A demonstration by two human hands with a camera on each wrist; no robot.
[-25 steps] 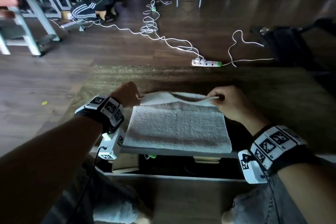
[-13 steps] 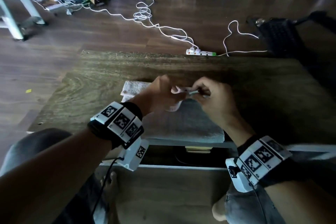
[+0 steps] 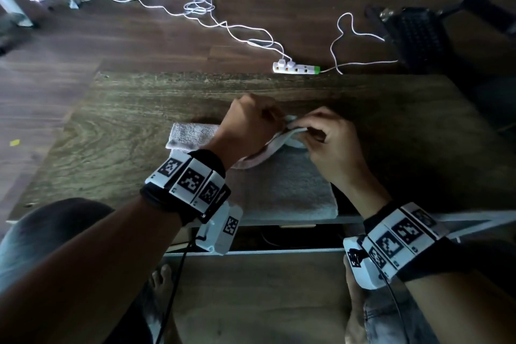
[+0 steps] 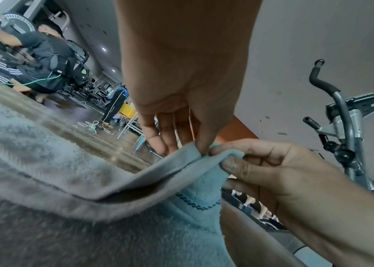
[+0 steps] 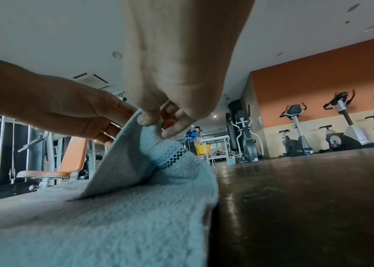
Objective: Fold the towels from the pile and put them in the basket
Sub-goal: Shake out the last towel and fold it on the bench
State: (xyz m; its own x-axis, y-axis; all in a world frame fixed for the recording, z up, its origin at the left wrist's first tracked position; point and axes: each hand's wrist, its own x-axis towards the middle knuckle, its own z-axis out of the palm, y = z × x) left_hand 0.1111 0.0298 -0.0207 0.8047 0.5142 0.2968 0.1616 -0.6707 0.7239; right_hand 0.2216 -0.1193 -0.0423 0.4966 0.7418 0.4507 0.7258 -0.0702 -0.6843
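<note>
A pale blue-grey towel (image 3: 284,187) lies partly folded on the wooden table (image 3: 117,126), its near edge at the table's front. My left hand (image 3: 276,117) and right hand (image 3: 303,130) meet above its far right part, both pinching the same lifted corners. In the left wrist view my left hand (image 4: 200,149) pinches the towel (image 4: 112,180) edge with thumb and forefinger, and the right hand (image 4: 229,159) holds the corner beside it. In the right wrist view the right hand (image 5: 151,122) pinches the raised towel (image 5: 149,162) corner. No basket is near the table.
A white power strip (image 3: 296,68) and cables lie on the floor beyond the table. A dark chair (image 3: 418,33) stands at the far right. My knees and bare feet (image 3: 160,276) are below the table's front edge. Gym machines fill the room.
My left hand carried its towel corner rightward across the towel to meet my right hand. The towel's far edge is now lifted and doubled over toward the right.
</note>
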